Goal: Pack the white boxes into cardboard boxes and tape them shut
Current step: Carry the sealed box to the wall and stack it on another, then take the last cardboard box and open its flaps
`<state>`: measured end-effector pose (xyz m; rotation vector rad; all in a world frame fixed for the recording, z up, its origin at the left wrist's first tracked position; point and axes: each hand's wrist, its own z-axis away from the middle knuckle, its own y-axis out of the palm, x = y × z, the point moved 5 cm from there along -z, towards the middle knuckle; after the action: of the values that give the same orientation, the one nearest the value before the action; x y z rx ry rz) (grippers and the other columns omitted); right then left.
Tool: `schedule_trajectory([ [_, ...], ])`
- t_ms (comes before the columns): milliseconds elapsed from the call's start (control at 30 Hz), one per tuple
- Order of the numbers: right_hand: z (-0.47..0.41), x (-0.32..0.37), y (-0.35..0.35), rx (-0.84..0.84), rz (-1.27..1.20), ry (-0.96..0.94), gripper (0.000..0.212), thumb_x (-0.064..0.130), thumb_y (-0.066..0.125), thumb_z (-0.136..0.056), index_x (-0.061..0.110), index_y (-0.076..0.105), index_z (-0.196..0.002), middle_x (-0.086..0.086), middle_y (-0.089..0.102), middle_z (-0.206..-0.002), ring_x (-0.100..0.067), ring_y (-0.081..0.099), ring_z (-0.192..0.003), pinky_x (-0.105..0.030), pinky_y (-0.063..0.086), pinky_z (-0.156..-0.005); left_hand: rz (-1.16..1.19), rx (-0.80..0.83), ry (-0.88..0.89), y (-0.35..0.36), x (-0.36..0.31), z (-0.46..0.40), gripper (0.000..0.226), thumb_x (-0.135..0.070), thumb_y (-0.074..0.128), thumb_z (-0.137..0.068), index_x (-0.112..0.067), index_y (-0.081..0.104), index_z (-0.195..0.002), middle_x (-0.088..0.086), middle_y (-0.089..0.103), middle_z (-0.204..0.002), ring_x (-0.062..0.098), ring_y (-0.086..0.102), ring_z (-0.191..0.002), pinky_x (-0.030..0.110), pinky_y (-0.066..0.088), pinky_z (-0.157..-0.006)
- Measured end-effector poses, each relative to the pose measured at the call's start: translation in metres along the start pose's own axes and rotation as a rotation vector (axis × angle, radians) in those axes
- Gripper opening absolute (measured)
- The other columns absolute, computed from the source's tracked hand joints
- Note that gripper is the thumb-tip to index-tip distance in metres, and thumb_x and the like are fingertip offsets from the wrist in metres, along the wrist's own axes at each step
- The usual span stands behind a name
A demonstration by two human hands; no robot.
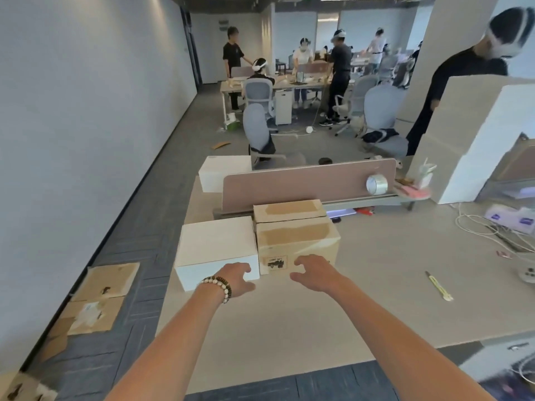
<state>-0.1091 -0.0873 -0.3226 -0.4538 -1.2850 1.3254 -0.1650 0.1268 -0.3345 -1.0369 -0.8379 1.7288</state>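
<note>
On the floor at far left lie flattened cardboard sheets (98, 299), clear of the work. On the desk (289, 322), a white box (217, 250) stands at the left edge, its outer face near flush with the desk's side; a second white box (224, 172) sits farther back, beyond the divider panel (307, 180). The left hand (237, 279) (beaded bracelet at the wrist) hovers at the near box's front lower corner, fingers loosely curled and gripping nothing. Touching that box on its right is the cardboard box (298, 241), flaps closed, old tape marks across the top. The right hand (315, 273) reaches toward its front face, fingers spread, holding nothing. A tape roll (376, 184) rests on the divider's ledge; a utility knife (438, 286) lies well to the right.

Risk, as judged: any leftward push on the white box could tip it off the desk. Open room lies in front of both boxes and rightward; the divider blocks movement rearward. Cables (486, 230) at far right could snag.
</note>
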Motion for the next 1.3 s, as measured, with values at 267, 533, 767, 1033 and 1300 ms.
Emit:
schedule_trajectory([
  [267,-0.055,-0.087,-0.051,0.017,-0.061,0.056,0.053,0.044,0.057,-0.095,0.02,0.05,-0.142,-0.003,0.047,-0.147,-0.021,0.042,-0.136,-0.033,0.038,-0.106,0.001,0.018,-0.024,-0.01,-0.07,-0.077,0.056,-0.04,0.061,-0.095,-0.018,0.046,-0.144,0.006,0.052,-0.142,0.022,0.052,-0.126,0.031,0.045,-0.1],
  [533,-0.109,-0.141,-0.07,0.046,-0.115,0.137,0.051,0.042,0.06,-0.094,0.022,0.052,-0.14,-0.002,0.048,-0.145,-0.019,0.044,-0.134,-0.03,0.038,-0.104,0.027,0.051,-0.109,-0.013,-0.074,-0.147,0.054,-0.036,0.058,-0.096,-0.017,0.045,-0.145,0.007,0.051,-0.143,0.023,0.054,-0.125,0.029,0.045,-0.095],
  [767,-0.193,-0.168,-0.078,0.061,-0.073,0.202,0.053,0.038,0.057,-0.096,0.015,0.048,-0.143,-0.006,0.047,-0.145,-0.022,0.043,-0.135,-0.032,0.039,-0.106,0.127,-0.069,-0.228,-0.015,-0.063,-0.228,0.044,-0.039,0.05,-0.096,-0.011,0.051,-0.13,0.01,0.061,-0.122,0.028,0.06,-0.11,0.039,0.052,-0.091],
  [1033,-0.291,-0.199,-0.065,0.09,-0.178,0.352,0.071,0.066,0.052,-0.084,0.016,0.046,-0.134,-0.004,0.059,-0.116,-0.024,0.057,-0.107,-0.038,0.047,-0.087,0.111,-0.288,-0.449,-0.005,-0.024,-0.312,0.093,-0.071,0.053,-0.086,0.002,0.036,-0.142,0.017,0.047,-0.135,0.033,0.043,-0.126,0.039,0.044,-0.099],
  [1300,-0.331,-0.206,-0.035,-0.036,-0.289,0.389,0.061,0.062,0.047,-0.094,0.015,0.035,-0.131,-0.014,0.058,-0.116,-0.038,0.057,-0.114,-0.044,0.045,-0.09,0.184,-0.488,-0.395,0.016,-0.024,-0.333,0.076,-0.062,0.068,-0.079,0.007,0.055,-0.109,0.022,0.054,-0.1,0.04,0.051,-0.095,0.048,0.051,-0.083],
])
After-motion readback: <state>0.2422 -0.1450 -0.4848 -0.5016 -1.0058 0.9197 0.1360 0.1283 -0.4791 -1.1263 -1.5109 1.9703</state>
